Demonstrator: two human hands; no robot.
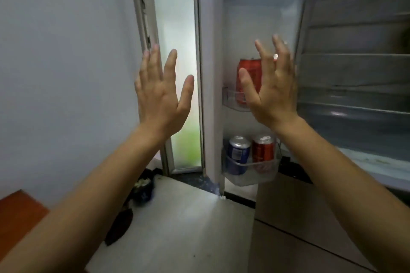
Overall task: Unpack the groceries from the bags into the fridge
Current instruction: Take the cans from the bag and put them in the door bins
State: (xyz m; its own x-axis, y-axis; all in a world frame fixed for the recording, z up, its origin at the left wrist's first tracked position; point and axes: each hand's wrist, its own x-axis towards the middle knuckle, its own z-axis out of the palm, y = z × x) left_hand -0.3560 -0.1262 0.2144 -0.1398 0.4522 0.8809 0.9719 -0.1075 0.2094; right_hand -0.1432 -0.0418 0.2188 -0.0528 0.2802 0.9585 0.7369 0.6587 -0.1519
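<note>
Both hands raised, fingers spread, holding nothing. Right hand [271, 86] nearer the upright red can [247, 80] on the fridge door shelf [230, 104]; left hand [163, 88] well left.

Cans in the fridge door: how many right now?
3. One red can on the upper door shelf; a blue can and a second red can in the lower shelf. The right hand may hide another.

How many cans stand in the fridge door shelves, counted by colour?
Red: 2, the upper red can and the lower red can
Blue: 1, the blue can
Total: 3 in plain view; the right hand may hide another
</note>
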